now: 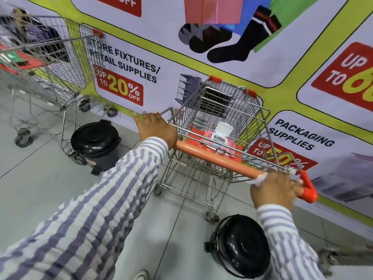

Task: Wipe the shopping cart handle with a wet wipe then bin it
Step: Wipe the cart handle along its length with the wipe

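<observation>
Gripping the handle [218, 157] w/ both hands. Left hand [156, 129] sits on the handle's left end, about 10 o'clock from frame centre: palm down over the bar, fingers stretched fwd and loosely spread rather than curled, so more a press than a full clasp. Right hand [276, 187] at the right end, about 4 o'clock: fingers wrapped down around the bar w/ the wipe [259, 179] bunched under them, white folds showing at the hand's left edge. Some motion blur on this hand. Wipe touches the orange bar just beside the red end cap [307, 188].

Cart [222, 118] is wire, empty basket, nose pointing to 12 o'clock at the banner wall [201, 63]. Wipe pack [220, 134] lies on the child-seat flap, lid flipped open, just past the handle's mid.

Two black bins w/ domed lids, both closed: bin A [94, 142] on the floor at 9 o'clock, left of the cart; bin B [240, 247] at 5 o'clock, near the cart's rear wheel, below the right hand. Second cart [46, 63] at 10–11 o'clock, loaded w/ clothes and bags, well apart from the first. Both sleeves striped, white/lilac. Floor: pale tile.
</observation>
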Tool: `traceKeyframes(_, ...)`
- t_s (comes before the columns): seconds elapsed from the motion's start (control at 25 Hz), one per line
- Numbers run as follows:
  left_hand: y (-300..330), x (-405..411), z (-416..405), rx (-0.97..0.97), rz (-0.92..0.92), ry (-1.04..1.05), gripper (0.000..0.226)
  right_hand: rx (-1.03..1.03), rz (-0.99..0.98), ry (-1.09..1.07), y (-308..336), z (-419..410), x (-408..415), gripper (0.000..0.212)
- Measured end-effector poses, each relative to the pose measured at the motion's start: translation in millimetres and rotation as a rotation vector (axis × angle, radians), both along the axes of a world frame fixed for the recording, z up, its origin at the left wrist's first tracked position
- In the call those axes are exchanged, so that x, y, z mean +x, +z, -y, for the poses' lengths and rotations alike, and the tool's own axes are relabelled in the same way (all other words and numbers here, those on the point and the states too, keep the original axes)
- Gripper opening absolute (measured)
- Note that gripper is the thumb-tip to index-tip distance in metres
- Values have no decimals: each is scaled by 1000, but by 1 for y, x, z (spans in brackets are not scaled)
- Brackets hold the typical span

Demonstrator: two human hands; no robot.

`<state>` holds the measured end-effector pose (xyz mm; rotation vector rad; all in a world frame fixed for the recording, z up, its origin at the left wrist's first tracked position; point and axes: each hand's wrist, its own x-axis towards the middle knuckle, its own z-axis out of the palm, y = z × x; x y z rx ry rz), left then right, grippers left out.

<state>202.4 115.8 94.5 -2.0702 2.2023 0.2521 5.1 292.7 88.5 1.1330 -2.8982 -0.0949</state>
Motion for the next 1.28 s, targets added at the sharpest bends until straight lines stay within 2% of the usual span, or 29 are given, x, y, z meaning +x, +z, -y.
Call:
traceKeyframes(0.04,2,-7,-4,9,18,-40,66,47,50,53,6,26,17,31)
traceKeyframes(0.12,0,-20,-13,6,13,-137,65,92,125,319,9,76,61,24)
traceKeyframes(0.16,-1,-23,-16,-6,-16,-167,64,54,142,444,4,89,80,29)
traceKeyframes(0.24,-2,-22,-15,-26,-60,-181,65,-53,68,558,-8,82,90,48)
traceKeyframes(0.32,-2,-15,-10,-35,-42,-177,65,-142,-23,477,-17,41,54,53)
traceKeyframes(0.4,-1,-15,-9,-26,3,-178,65,-165,-60,210,-13,5,5,47)
traceKeyframes(0.48,2,-31,-18,-9,11,-241,65,-143,-7,-21,-5,-1,-6,42)
traceKeyframes(0.56,1,-63,-37,-10,-22,-381,66,-103,41,110,-13,21,26,47)
traceKeyframes(0.64,-2,-87,-56,-24,-53,-503,67,-143,-19,304,-29,28,39,60)
traceKeyframes(0.68,-4,-92,-59,-27,-57,-538,68,-165,-65,334,-28,20,25,62)
traceKeyframes(0.84,-6,-103,-65,-22,-42,-555,68,-206,2,-88,-13,-24,-36,67)
traceKeyframes(0.92,-4,-121,-76,-29,-42,-621,67,-234,35,24,-18,-10,-15,64)
traceKeyframes(1.0,-3,-133,-84,-27,-41,-683,67,-250,-45,193,-32,-6,-12,63)
traceKeyframes(1.04,-3,-136,-85,-19,-44,-691,66,-232,-91,189,-33,-14,-29,64)
traceKeyframes(1.16,-4,-138,-85,5,-19,-655,66,-271,-86,-18,-23,-38,-58,60)
traceKeyframes(1.2,-1,-142,-87,31,-17,-636,66,-248,-78,10,-24,-37,-54,54)
traceKeyframes(1.28,3,-156,-95,66,-19,-621,66,-212,-97,178,-30,-31,-47,56)
